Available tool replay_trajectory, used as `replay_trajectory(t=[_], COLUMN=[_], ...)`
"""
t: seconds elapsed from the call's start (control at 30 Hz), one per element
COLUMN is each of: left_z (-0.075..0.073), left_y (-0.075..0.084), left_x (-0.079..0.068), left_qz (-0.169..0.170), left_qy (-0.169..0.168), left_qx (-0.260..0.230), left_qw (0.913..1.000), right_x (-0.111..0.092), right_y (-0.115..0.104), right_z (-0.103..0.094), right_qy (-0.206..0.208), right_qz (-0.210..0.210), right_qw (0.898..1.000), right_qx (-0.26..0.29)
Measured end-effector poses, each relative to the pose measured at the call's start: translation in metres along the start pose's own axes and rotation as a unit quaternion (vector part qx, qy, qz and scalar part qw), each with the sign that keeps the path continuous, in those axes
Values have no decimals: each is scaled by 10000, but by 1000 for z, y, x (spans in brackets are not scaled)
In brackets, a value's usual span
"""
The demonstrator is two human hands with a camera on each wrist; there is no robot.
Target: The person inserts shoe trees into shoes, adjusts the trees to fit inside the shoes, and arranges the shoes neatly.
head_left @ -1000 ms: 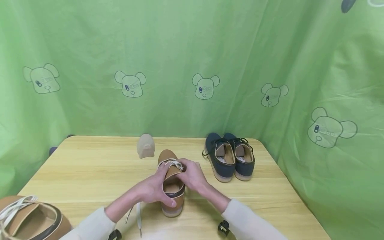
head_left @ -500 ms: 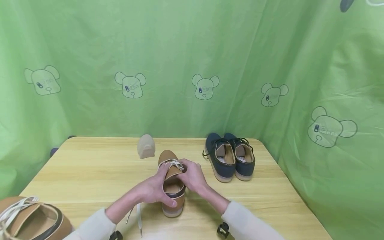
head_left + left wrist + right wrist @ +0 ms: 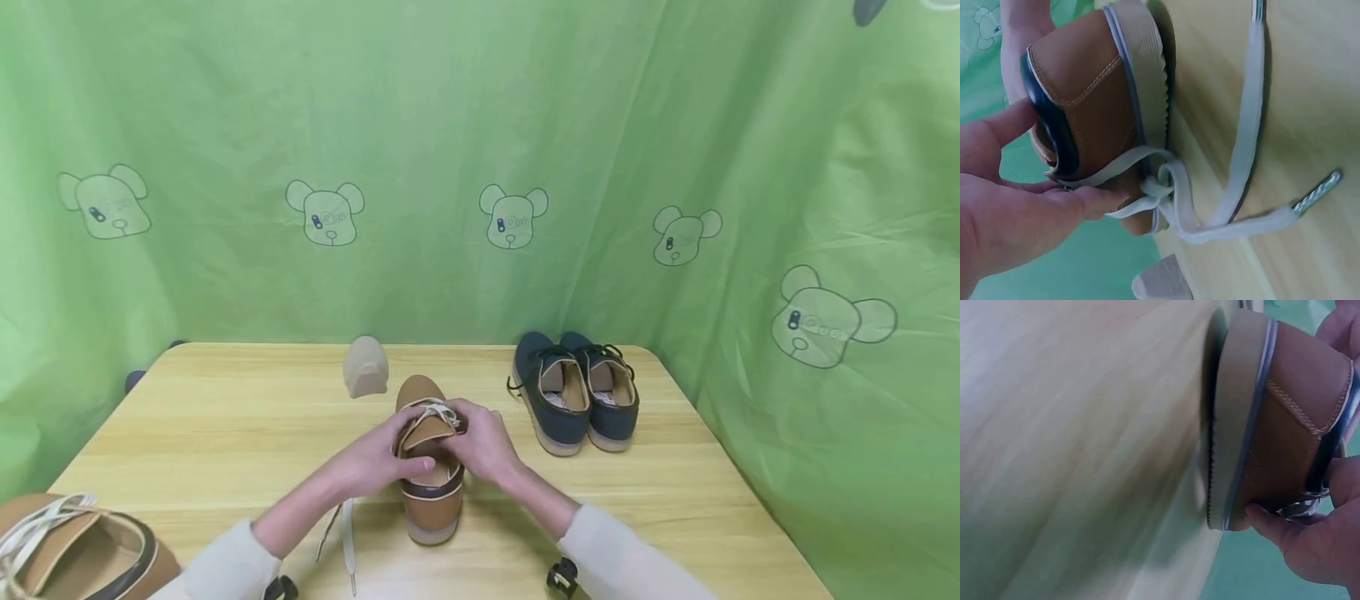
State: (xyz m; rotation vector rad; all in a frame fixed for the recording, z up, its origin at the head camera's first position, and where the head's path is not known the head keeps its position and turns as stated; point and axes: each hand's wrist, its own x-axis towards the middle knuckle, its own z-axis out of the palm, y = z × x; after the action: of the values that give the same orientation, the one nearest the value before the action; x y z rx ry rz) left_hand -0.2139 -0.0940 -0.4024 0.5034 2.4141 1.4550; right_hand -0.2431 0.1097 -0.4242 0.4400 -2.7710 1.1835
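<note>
A brown lace-up shoe [image 3: 433,518] stands mid-table, toe away from me, with a dark collar and pale laces. My left hand [image 3: 367,463] grips its left side, thumb over the opening, fingers by the laces. From the other side my right hand [image 3: 483,437] holds the upper, its thumb at the inner edge of the opening. A loose flat lace [image 3: 1247,125] with metal tips trails on the table in the left wrist view. In the right wrist view, fingertips press the shoe's brown side [image 3: 1279,444] above the pale sole. The thumbs' ends are partly hidden.
Another brown shoe [image 3: 161,568] with white laces sits at the front left, cut off by the frame. Two dark navy shoes [image 3: 564,427] stand side by side at the back right. A beige rounded toe-shaped piece [image 3: 366,367] lies near the table's far edge, before a green curtain [image 3: 420,108].
My left thumb has moved from the shoe's heel up to its opening, and the left hand has shifted slightly away from me. The right hand and the shoe stay nearly still.
</note>
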Motion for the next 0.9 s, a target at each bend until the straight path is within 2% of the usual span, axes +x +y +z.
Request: replay_trajectory(t=[0.17, 0.33, 0.53, 0.7, 0.77, 0.9], left_z=[-6, -12, -12, -7, -6, -2], left_y=[2, -4, -14, -17, -16, -15], left_x=[-3, -8, -15, -14, -14, -12], left_qz=[-256, -702, -1098, -1194, -1243, -1339], left_qy=[503, 436, 164, 28, 2, -8], left_qx=[338, 260, -265, -746, -905, -1473], left_qw=[9978, 9962, 9935, 9900, 9881, 9800], right_x=[-3, -9, -17, -24, -26, -28], right_y=[-6, -14, -18, -17, -17, -20], right_z=[-9, -20, -27, -25, -24, -23], right_qy=[-458, -863, -1284, -1658, -1707, -1673], right_qz=[206, 366, 667, 1112, 1248, 1367], right_qw=[9987, 9951, 9878, 9705, 9636, 9568], right_qx=[33, 315, 574, 1355, 1635, 1947])
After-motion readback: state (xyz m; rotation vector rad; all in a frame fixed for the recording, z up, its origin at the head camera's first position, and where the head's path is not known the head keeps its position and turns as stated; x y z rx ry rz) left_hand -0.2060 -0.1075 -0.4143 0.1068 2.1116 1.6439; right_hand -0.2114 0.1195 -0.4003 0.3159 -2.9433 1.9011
